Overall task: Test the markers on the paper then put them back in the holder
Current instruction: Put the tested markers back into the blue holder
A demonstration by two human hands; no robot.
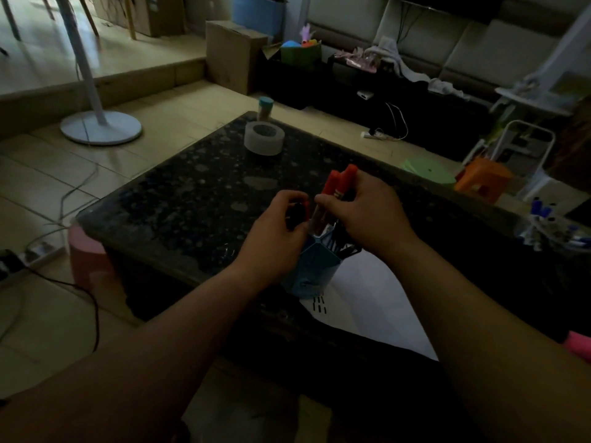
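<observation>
Markers (339, 187) with red caps are bunched in my right hand (367, 215), which is curled tight round them. Their bottom ends are at the mouth of the blue holder (313, 270). My left hand (275, 231) is curled round one dark marker (299, 214) just beside the holder's rim. The holder stands on the edge of the white paper (367, 298) on the dark table (192, 203). I think the bunch could catch on the rim if I push it in crooked. Then some could slip out and roll off the table. Both my hands are full, so nothing steadies the holder, and a hard push could tip it over. It is dim too, so I could miss the hole.
</observation>
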